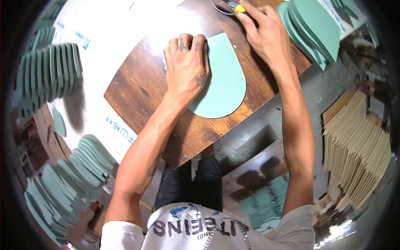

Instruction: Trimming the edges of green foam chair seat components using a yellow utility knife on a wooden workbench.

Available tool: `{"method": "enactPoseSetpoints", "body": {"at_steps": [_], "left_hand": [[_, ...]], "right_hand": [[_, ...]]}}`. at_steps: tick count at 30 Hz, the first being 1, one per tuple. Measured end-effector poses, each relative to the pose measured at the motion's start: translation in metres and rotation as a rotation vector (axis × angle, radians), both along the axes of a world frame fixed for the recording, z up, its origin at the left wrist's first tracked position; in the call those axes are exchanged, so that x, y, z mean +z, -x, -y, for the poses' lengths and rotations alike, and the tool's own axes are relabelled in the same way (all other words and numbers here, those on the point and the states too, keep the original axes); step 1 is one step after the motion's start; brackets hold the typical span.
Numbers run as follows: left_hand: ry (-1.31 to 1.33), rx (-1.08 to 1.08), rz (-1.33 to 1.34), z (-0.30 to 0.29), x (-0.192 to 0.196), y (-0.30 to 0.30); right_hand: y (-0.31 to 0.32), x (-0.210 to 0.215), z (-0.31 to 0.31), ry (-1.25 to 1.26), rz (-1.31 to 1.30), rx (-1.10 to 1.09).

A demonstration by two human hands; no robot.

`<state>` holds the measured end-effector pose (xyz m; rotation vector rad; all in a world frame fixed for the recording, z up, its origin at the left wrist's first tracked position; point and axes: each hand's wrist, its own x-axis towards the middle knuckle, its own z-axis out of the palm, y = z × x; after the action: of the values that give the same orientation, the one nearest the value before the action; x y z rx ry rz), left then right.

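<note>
Rested bent left fingers [198,43] on the green panel [227,79] atop the table [133,79], grip unclear; clasped a yellow-and-black tool [240,8] in closed right fingers [251,26]. Seemed midway, with similar panels [50,68] stacked nearby and this one unfinished.

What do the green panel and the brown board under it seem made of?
Green panel: perhaps foam or coated board, smooth and matte; its face is evenly coloured.
Brown board: wood or wood-look laminate, fairly glossy; it shows grain, dark marks and glare.
</note>
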<state>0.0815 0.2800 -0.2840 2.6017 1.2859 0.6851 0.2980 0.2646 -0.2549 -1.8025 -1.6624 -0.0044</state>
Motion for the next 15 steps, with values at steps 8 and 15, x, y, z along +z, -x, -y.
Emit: {"method": "enactPoseSetpoints", "body": {"at_steps": [8,15], "left_hand": [[-0.004,-0.430,-0.131,0.010,0.019,0.003],[0.162,-0.124,-0.467,0.036,0.037,-0.019]], "right_hand": [[0.074,0.003,0.291,-0.519,-1.095,-0.648],[0.175,-0.068,0.461,-0.163,-2.200,-1.237]]}}
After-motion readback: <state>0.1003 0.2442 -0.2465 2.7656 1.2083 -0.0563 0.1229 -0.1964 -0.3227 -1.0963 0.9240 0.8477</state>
